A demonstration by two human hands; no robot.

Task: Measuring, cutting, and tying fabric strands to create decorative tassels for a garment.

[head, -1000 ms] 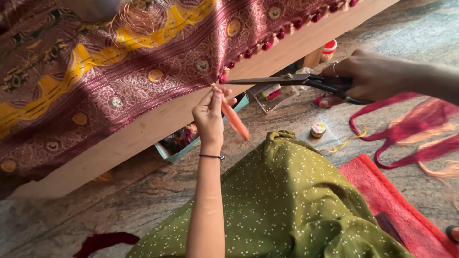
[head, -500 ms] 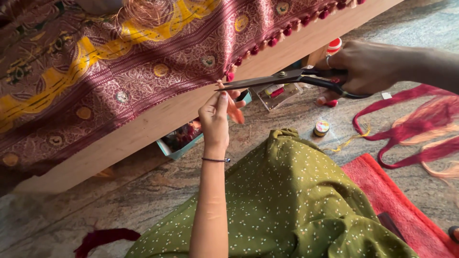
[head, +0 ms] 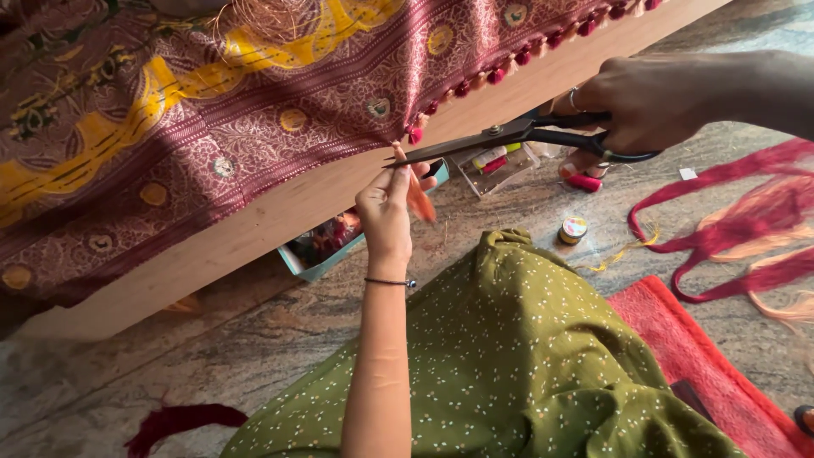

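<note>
Left hand (head: 386,203) pinches an orange tassel (head: 419,197) at the maroon fabric's (head: 254,127) edge. Right hand (head: 649,102) grips black scissors (head: 509,136), blades nearly closed at the tassel. The clear box (head: 496,165) holds spools; the teal box's (head: 318,267) contents are indistinct under the board.

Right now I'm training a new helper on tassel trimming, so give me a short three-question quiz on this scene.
1. True or false: the right hand holds the scissors.
2. What does the left hand pinch at the cloth's edge? A) orange tassel B) thread spool C) bracelet
3. What colour is the mat beside the green dress?

Key: 1 true; 2 A, the orange tassel; 3 red.
</note>
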